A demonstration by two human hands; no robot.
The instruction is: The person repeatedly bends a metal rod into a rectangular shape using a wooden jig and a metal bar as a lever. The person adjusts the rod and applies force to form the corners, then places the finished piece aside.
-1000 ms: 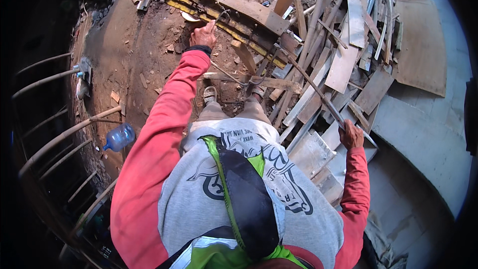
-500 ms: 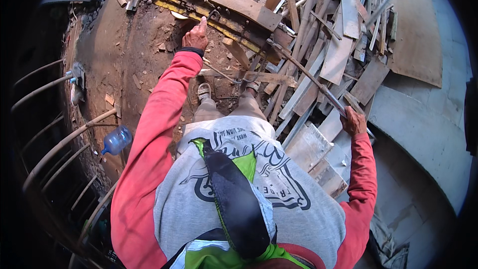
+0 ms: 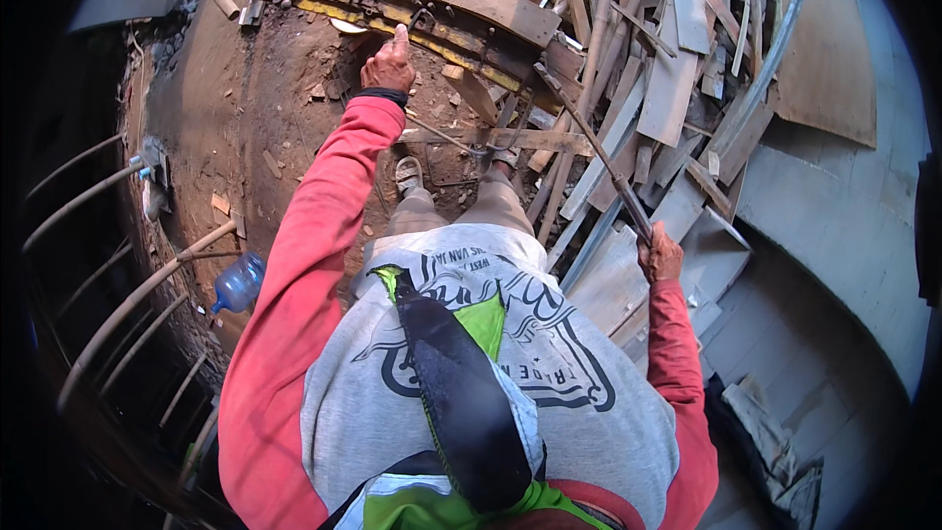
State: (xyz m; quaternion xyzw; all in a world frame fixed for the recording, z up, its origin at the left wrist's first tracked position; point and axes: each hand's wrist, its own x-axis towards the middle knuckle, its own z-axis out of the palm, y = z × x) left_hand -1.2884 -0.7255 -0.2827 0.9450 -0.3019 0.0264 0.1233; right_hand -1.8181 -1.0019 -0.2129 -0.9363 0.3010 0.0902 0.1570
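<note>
Because only the right hand (image 3: 660, 256) is holding the long metal bar (image 3: 616, 177), a sudden sideways load could be making it twist or skid; its far tip is lying by the right end of the yellow-edged beam (image 3: 481, 64), though whether the two are touching I cannot tell. The left hand (image 3: 389, 64) is hanging just beside the beam's near edge, so a shift of the beam could be pinching its fingers, while the thin bent rod (image 3: 444, 133) just beyond the feet could be catching a step. The right hand is gripping the bar's near end with fingers wrapped round it, elbow low and bent, while the bar is slanting away to the far left past the scrap planks (image 3: 670, 103). The left arm is stretching forward, its hand half curled, one digit pointing away; whether it is gripping anything I cannot tell.
</note>
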